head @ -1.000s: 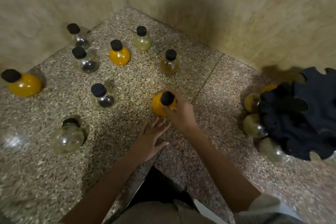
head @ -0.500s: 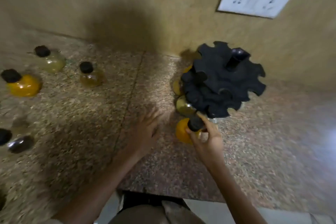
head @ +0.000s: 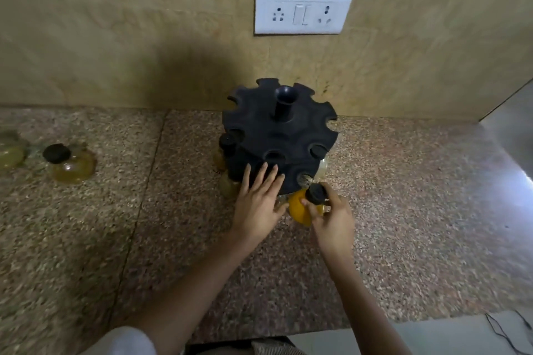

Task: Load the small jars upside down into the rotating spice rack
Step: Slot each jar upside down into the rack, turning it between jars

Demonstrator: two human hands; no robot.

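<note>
The black rotating spice rack [head: 277, 135] stands on the speckled counter against the wall, its top disc ringed with notches. My right hand [head: 331, 216] grips a small round orange jar [head: 298, 207] with a black cap [head: 315, 194], held cap-up at the rack's front edge. My left hand [head: 258, 202] rests with straight fingers on the front of the rack's disc. Several jars hang under the rack, one [head: 229, 186] showing at its lower left. Two loose jars, one amber with a black cap [head: 72, 166], sit at the far left.
A white socket plate [head: 302, 11] is on the wall above the rack. The counter [head: 418, 210] ends at a front edge near my body, and a metal surface [head: 513, 135] adjoins it at the right. Thin wires [head: 507, 334] lie at the bottom right.
My right hand has carried the orange jar from the jar group on the left over to the rack's front. My left hand has gone from the counter onto the rack's disc.
</note>
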